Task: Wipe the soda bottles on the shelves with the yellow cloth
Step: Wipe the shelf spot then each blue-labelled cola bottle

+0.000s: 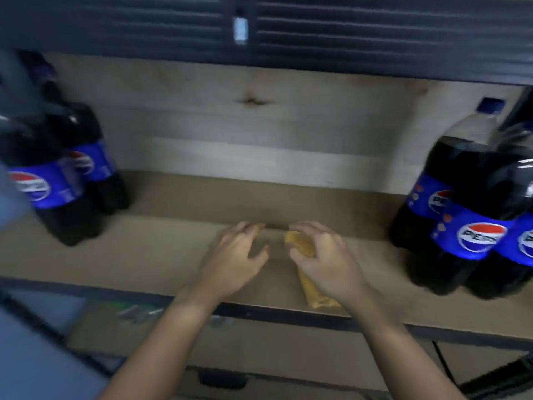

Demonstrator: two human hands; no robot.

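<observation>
The right hand (326, 261) grips the folded yellow cloth (301, 243) on the shelf (150, 255) between the Pepsi bottles (461, 215), while the left hand (233, 258) hovers beside it, fingers loosely spread, holding nothing.

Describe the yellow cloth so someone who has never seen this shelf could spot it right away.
Look at the wooden shelf with cola bottles grouped at its left and right ends. In the bare middle, near the front edge, the right hand grips a rolled cloth. It is the only yellow thing there, long and narrow, lying flat.
</observation>
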